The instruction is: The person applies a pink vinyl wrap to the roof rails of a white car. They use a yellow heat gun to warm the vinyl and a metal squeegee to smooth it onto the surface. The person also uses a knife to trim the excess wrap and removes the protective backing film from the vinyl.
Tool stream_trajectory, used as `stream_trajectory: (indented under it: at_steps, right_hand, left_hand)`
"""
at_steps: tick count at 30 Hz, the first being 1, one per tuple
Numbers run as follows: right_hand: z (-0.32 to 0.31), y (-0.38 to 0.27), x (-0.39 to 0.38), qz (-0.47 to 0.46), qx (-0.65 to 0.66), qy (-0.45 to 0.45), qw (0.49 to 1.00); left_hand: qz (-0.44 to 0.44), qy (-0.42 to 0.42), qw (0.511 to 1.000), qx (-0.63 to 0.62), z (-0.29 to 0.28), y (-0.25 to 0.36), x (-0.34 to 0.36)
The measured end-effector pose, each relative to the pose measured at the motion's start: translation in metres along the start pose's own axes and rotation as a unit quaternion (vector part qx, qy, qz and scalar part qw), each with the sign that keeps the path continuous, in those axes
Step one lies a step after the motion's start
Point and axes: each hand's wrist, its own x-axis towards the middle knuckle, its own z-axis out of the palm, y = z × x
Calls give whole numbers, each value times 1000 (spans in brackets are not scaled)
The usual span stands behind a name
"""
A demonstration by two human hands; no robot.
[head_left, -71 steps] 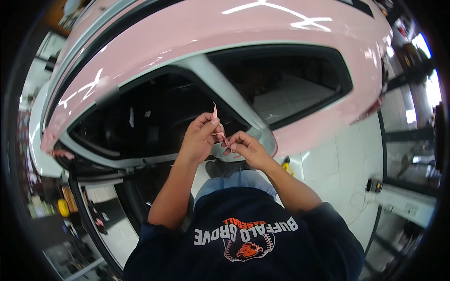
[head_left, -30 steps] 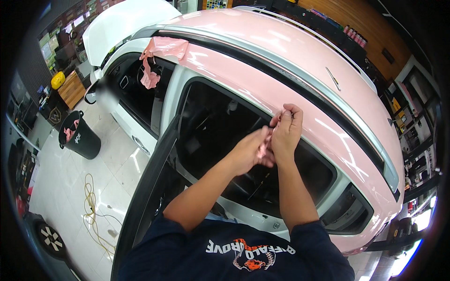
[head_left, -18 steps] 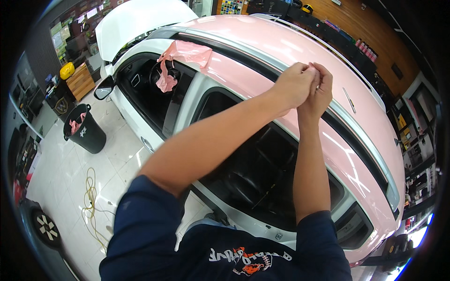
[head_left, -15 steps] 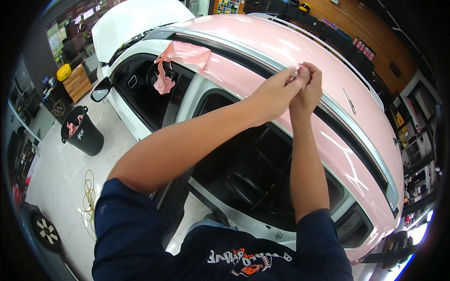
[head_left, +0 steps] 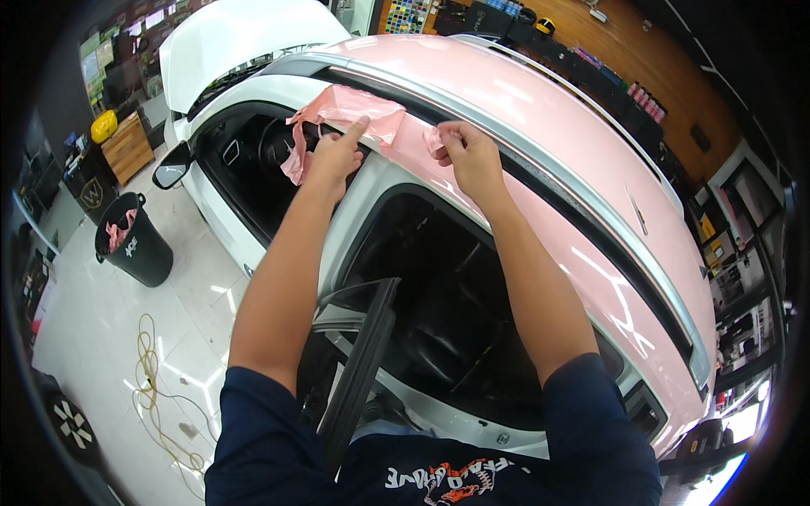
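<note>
Pink film [head_left: 350, 104] bunches at L hand [head_left: 336, 160] (index out, can't tell if gripping), R hand [head_left: 475, 162] pinches a scrap [head_left: 433, 142] to its right, & film could tear if L pulls too hard, as it's prob. thin.

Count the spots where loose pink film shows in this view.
3: a small piece in the right hand, a crumpled sheet draped at the top of the front window by the left hand, and scraps in the black bin, where more may be hidden.
</note>
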Motion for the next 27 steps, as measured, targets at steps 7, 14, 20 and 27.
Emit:
stream_trajectory:
  at_steps: [7,14,20,27]
  right_hand:
    - [49,2,65,-154,-173,118,966]
    - [106,17,54,-230,-171,41,957]
    - [67,4,61,-136,-143,-62,978]
    - [47,-2,82,-67,-18,-163,984]
  left_hand:
    - [131,-79,970,-188,15,28,8]
    - [236,-137,960,66,11,33,-8]
    - [351,-151,880,282,-9,55,-13]
    - [164,-132,975,-71,11,65,6]
